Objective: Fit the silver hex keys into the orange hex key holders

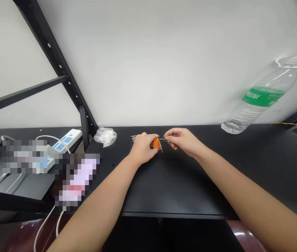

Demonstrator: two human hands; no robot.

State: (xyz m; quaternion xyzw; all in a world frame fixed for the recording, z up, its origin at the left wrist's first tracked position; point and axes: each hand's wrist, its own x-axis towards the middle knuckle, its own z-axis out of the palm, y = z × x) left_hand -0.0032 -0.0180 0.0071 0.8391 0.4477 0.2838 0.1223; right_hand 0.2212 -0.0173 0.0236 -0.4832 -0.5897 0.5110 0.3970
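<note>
My left hand (143, 148) is closed around an orange hex key holder (156, 143) low over the black table. Thin metal hex keys (160, 145) stick out of its right end, and more ends show past my fingers on the left. Just to the right, my right hand (182, 141) pinches the end of a thin metal hex key (164, 139) that reaches toward the holder. How far this key sits inside the holder is hidden.
On the black table (180, 189) a crumpled clear plastic bag (105, 136) lies at the back left. A large clear bottle (262, 96) with a green label stands back right. Left are a black metal frame (56, 59), a white power strip (67, 140) and cables.
</note>
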